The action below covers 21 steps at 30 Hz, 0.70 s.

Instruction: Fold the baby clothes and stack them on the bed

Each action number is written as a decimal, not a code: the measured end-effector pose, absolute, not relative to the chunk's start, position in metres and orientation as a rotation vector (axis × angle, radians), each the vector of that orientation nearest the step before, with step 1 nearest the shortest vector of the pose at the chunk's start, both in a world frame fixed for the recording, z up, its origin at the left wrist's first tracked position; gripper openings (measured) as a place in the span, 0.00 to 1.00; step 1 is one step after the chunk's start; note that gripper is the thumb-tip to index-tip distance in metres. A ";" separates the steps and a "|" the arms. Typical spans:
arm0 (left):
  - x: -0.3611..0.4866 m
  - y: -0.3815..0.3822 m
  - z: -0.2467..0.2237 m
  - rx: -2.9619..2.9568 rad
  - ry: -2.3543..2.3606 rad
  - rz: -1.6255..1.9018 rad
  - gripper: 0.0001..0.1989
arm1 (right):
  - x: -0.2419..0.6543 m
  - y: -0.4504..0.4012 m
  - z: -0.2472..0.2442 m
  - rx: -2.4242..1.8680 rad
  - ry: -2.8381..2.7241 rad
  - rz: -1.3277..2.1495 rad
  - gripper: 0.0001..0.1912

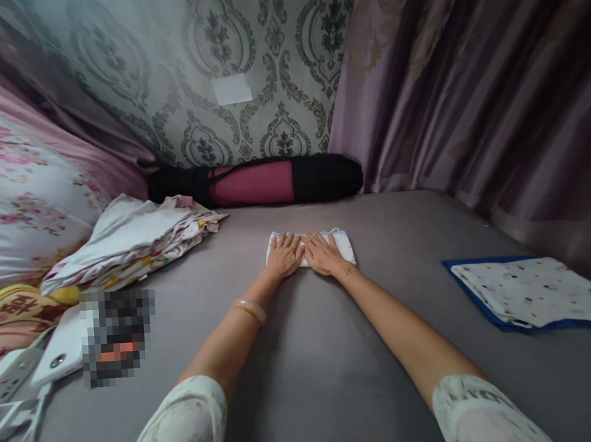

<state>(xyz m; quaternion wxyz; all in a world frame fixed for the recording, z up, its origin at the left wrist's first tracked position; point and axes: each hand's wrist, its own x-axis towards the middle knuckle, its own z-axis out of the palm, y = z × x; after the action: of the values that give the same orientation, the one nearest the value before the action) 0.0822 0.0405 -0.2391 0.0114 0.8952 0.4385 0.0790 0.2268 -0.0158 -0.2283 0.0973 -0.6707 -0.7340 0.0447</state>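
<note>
A small white folded cloth [346, 246] with a bluish far edge lies flat on the grey bed sheet [303, 354], straight ahead of me. My left hand [285, 253] rests palm down on its left half, fingers spread. Beside it, my right hand [321, 253] presses flat on the middle and right part, fingers also apart. The two hands nearly meet at the thumbs. Much of the cloth is hidden under them, so its exact kind cannot be made out. A pale bangle circles my left forearm.
To the right lies a folded patterned cloth with blue edging [535, 293]. A black and pink long bag [253, 183] lies along the wall. At left are folded fabrics [121, 238], a floral pillow [28, 197], a white phone [65, 345] and a power strip [9, 375] with cables.
</note>
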 end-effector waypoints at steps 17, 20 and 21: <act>0.072 0.048 -0.242 2.710 1.389 0.223 0.31 | 0.238 -0.021 -0.233 -2.074 -2.124 0.132 0.29; 0.071 0.049 -0.242 2.669 1.395 0.180 0.31 | 0.238 -0.021 -0.236 -2.067 -2.112 0.112 0.28; 0.070 0.049 -0.241 2.661 1.388 0.160 0.31 | 0.239 -0.021 -0.236 -2.063 -2.116 0.128 0.29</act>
<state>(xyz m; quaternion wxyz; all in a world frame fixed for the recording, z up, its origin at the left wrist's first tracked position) 0.0704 0.0494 -0.2409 0.0680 0.8833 0.4608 0.0530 0.2387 -0.0210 -0.2355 0.0919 -0.6945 -0.7123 0.0430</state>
